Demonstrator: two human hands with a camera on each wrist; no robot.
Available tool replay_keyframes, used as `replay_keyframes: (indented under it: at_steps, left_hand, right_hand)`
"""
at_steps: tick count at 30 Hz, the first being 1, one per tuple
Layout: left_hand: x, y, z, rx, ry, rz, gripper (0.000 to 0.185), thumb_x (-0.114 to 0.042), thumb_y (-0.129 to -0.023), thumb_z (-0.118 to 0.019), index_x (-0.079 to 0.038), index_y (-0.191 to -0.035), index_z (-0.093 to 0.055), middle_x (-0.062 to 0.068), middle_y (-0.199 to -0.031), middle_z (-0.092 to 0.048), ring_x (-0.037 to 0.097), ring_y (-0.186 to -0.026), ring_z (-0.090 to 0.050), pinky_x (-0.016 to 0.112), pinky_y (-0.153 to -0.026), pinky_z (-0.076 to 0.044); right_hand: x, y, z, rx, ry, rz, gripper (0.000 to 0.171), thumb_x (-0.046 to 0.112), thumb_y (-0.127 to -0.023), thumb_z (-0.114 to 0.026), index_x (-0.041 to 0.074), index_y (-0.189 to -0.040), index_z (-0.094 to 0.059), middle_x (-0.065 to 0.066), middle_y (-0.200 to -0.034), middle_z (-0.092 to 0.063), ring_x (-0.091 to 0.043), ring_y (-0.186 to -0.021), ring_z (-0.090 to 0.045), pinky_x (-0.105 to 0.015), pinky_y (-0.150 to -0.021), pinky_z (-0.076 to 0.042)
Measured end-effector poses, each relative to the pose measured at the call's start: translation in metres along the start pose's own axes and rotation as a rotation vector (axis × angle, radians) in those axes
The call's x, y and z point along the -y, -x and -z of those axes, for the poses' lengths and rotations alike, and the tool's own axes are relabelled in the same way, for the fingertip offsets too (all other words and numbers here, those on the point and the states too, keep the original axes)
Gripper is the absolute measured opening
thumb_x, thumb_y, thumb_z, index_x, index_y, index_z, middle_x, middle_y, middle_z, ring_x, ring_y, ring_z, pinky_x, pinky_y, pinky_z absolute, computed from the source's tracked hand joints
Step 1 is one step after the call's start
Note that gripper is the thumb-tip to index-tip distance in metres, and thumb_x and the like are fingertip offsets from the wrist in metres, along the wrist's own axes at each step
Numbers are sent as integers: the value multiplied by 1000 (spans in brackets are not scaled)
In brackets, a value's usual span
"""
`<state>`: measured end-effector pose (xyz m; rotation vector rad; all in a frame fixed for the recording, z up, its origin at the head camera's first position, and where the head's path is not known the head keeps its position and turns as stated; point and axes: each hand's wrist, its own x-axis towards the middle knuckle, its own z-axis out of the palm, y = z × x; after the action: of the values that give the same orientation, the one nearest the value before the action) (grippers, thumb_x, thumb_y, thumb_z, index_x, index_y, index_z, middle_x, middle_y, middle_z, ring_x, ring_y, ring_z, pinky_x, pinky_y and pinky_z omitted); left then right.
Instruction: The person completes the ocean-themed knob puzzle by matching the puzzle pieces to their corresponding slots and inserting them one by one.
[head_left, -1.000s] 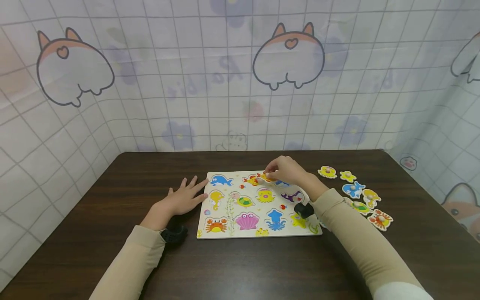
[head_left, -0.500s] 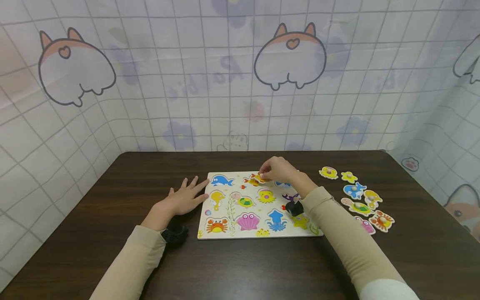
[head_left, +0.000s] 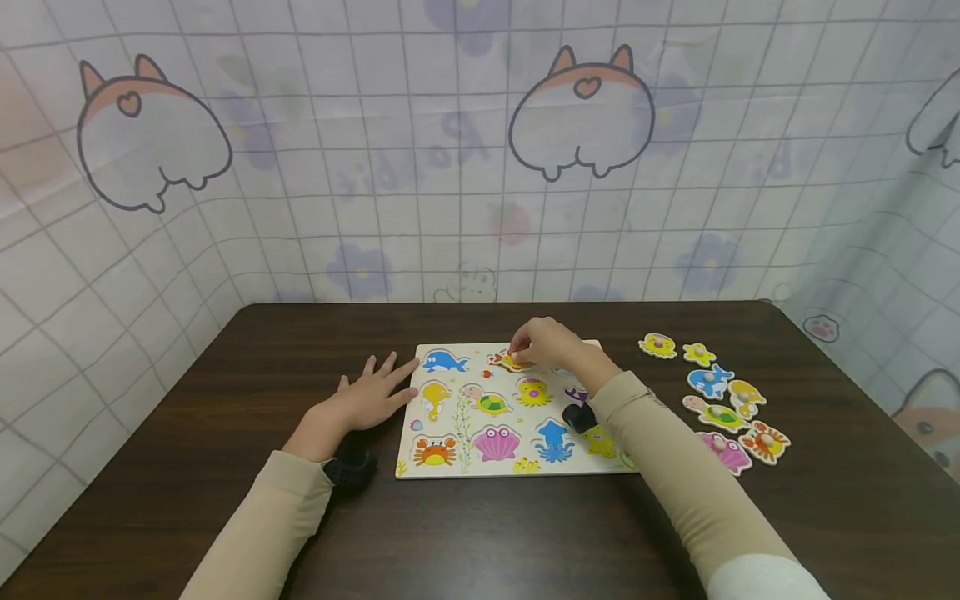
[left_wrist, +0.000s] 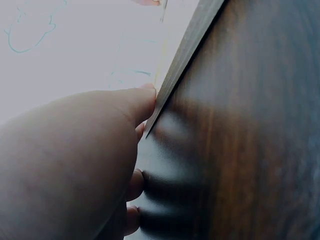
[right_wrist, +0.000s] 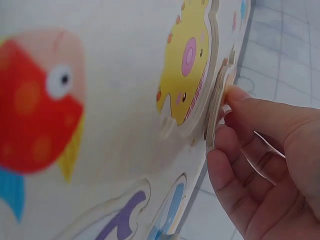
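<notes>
An orange fish piece (right_wrist: 218,102) is pinched between the thumb and fingers of a person's right hand (head_left: 553,342) at the far side of a sea-creature puzzle board (head_left: 534,461), over the printed fish. The piece's long axis runs roughly left to right, along the board's far edge. Its right end is hidden by the fingers, so which way the head faces cannot be told; the right wrist view catches it nearly edge-on, and whether it sits fully in its recess is unclear. The left hand (head_left: 366,398) lies with fingers spread, thumb and fingertips at the board's left edge; the left wrist view there is washed out by glare. A black wrist device (head_left: 580,418) and a tan sleeve (head_left: 660,454) cover the board's right side, including part of the star picture. Loose pieces lie on the dark table (head_left: 480,542) at right, among them a pink shell piece (head_left: 725,452), partly blocked by the sleeve.
</notes>
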<state>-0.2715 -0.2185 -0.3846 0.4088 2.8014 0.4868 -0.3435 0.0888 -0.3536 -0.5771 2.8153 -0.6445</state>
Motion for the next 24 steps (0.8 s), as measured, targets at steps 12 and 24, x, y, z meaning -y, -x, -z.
replay_keyframes:
  at_steps: [12,24]
  left_hand:
    - [1,0,-1,-4,-1,0,67,-48,-110,-42,-20,-166,-20,23,-169,-6,53,-151,2,81,-108,-2]
    - [4,-2,-2,-11,-11,-6,66,-49,-110,-40,-21,-166,-20,22,-169,-6,52,-151,1,82,-108,-2]
  right_hand:
    - [8,-3,-4,6,22,-26,11,16,-98,-73,10,-106,-77,-4,-96,-69,-22,-90,-60,-39,-91,-52]
    - [10,-3,-4,6,19,-17,8,13,-98,-73,8,-102,-76,-5,-93,-67,-22,-88,-59,-36,-87,-52]
